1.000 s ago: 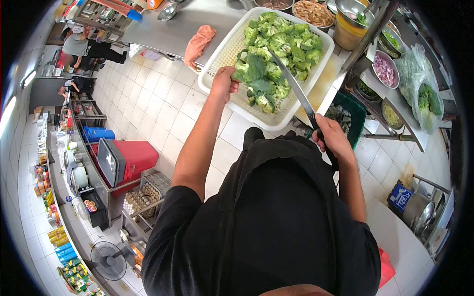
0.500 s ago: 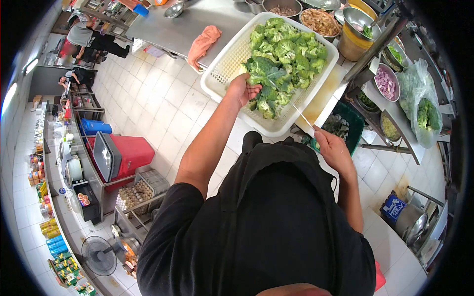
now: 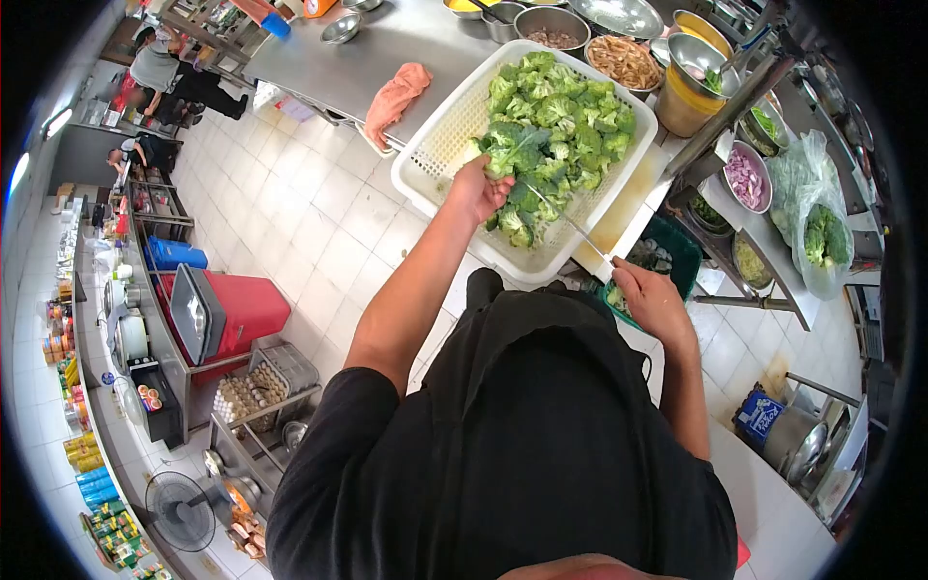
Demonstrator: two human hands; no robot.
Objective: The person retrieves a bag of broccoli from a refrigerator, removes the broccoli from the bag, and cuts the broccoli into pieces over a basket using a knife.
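Observation:
My left hand (image 3: 479,191) is closed around the stem end of a leafy broccoli head (image 3: 522,153) over a white perforated basket (image 3: 414,179). Cut broccoli florets (image 3: 570,92) are heaped in the basket, mostly toward its far and right parts. My right hand (image 3: 653,302) grips the white handle of a knife (image 3: 578,230). Its thin blade reaches over the basket's near rim, and the tip lies at the broccoli near my left fingers. Whether the blade touches the broccoli, I cannot tell.
An orange cloth (image 3: 398,97) lies on the steel table (image 3: 319,68) left of the basket. Bowls of food, including shredded pieces (image 3: 623,64) and chopped purple onion (image 3: 746,179), stand behind and right. A green bin (image 3: 681,256) sits below. Other people (image 3: 166,72) are far left.
The view has shifted slightly, so the basket appears a little lower. The knife tip has moved slightly along the broccoli. Both hands keep their grips.

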